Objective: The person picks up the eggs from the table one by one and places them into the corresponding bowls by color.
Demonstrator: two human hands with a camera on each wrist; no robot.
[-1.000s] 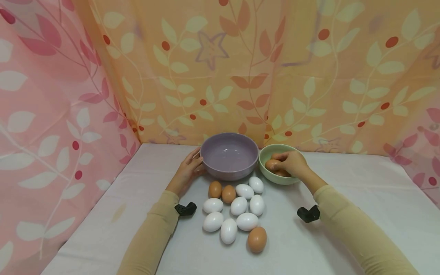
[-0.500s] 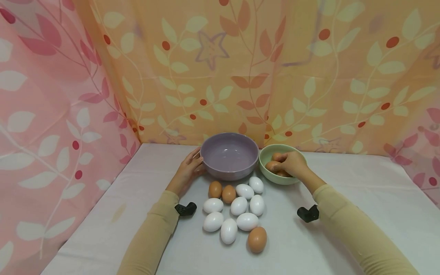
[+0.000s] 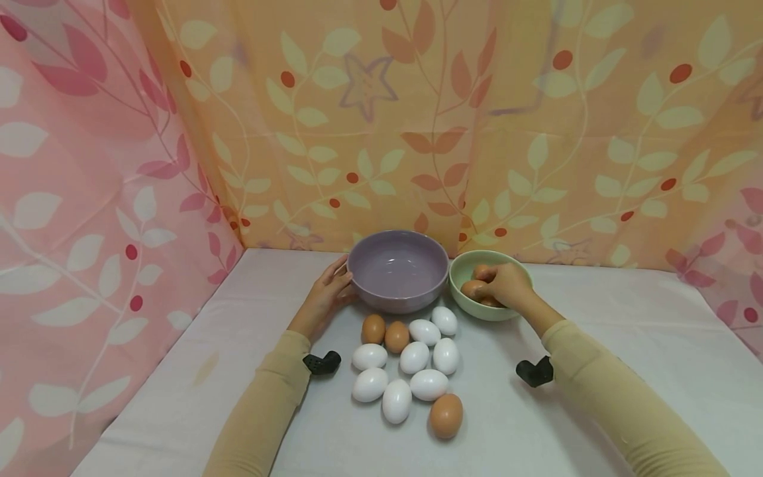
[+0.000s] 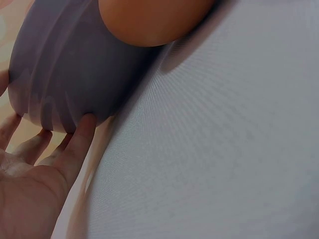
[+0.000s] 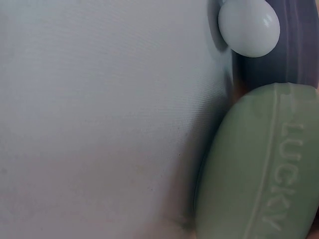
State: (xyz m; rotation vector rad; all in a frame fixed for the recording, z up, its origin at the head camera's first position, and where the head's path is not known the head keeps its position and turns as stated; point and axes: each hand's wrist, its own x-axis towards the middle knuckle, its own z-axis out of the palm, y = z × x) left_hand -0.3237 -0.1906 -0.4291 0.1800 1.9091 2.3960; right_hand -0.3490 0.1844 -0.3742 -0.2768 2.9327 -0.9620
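In the head view, my left hand [image 3: 324, 295] rests its spread fingers [image 4: 82, 134] against the left side of a purple bowl [image 3: 398, 298]. Next to that bowl, and close against it, stands a smaller green bowl [image 3: 471, 308] holding several brown eggs. My right hand [image 3: 511, 286] reaches into the green bowl from the right, fingertips pinching a brown egg [image 3: 473, 289]. Another brown egg [image 3: 481, 271] shows behind it. The right wrist view has only the outside of the green bowl [image 5: 249, 169], embossed with letters, and hides the grip.
Several white eggs [image 3: 414, 358] lie on the white cloth in front of the bowls. Two brown eggs [image 3: 373, 329] sit beside the purple bowl, and one brown egg [image 3: 446, 416] lies nearest the front. A patterned orange curtain [image 3: 357, 132] hangs behind.
My right hand and the brown egg under its fingers have shifted very slightly inside the green bowl, showing more of the egg behind. The left hand and the purple bowl have stayed put.
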